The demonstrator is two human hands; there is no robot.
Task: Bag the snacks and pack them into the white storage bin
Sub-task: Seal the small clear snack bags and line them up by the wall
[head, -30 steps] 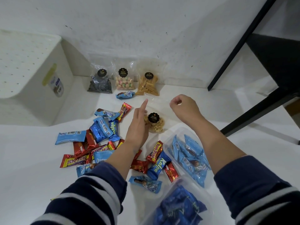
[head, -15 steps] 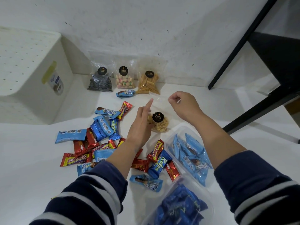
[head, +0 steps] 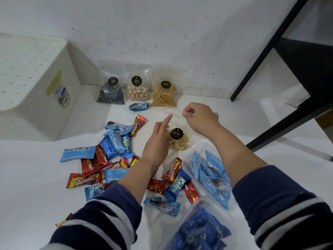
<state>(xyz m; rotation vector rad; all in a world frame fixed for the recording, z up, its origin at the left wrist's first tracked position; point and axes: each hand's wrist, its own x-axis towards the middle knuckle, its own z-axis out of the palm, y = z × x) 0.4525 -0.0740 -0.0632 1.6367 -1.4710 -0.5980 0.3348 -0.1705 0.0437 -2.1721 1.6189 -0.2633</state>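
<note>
Toward the far edge, mid-surface: nut bag, long axis running away toward the wall.
Right hand: nearer; fingers pinched on the bag's clear top.
Left hand: beside the bag, forefinger extended.

The right hand is closed in a pinch on the clear top edge of a small snack bag of pale nuts with a black round label. The left hand touches that bag's near-left side, index finger pointing up. Left of the left hand, loose red and blue wrapped snacks lie scattered on the tabletop. Under the right forearm sits a clear bag of blue snacks.
</note>
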